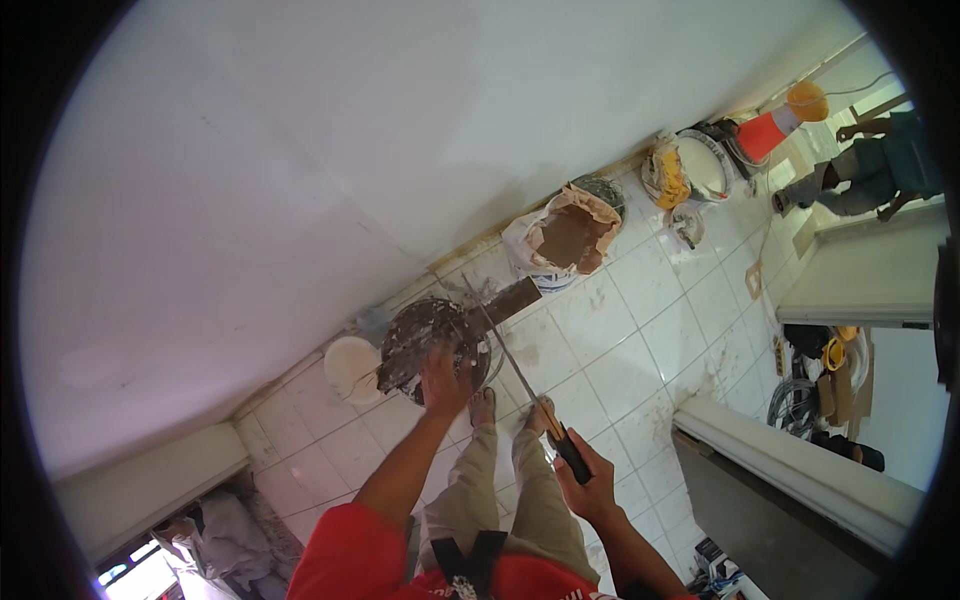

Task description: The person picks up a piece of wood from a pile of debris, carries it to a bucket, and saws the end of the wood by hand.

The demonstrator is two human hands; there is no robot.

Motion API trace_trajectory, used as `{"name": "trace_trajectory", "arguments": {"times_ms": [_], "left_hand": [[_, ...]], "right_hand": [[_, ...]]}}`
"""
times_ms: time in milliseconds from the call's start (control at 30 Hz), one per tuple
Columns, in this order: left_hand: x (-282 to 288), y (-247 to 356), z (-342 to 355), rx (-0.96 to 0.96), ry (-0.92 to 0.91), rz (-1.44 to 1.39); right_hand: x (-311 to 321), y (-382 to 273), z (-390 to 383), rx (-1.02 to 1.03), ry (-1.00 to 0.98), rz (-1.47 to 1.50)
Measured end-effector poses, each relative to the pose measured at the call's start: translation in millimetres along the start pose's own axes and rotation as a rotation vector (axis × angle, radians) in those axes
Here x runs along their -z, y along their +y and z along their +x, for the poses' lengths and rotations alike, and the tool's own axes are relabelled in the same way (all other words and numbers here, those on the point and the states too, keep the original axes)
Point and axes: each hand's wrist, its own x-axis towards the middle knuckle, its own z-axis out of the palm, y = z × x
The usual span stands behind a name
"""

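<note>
An open sack (567, 236) of brown powder sits by the wall. Your left hand (443, 380) grips the plaster-caked pan (428, 342); your right hand (590, 480) clasps the trowel (520, 375) over it.

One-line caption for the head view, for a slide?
Looking down: left hand holds a plaster-caked round pan, right hand grips a long-bladed trowel over tiled floor.
</note>
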Motion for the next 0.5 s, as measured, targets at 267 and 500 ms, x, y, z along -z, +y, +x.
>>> {"name": "trace_trajectory", "arguments": {"times_ms": [267,500], "left_hand": [[-46,-25,107,0.339,-0.014,0.294],[-45,-19,112,0.342,-0.069,0.374]], "right_hand": [[-8,3,-2,-0.003,0.017,-0.072],[-8,-8,6,-0.007,0.021,-0.102]]}}
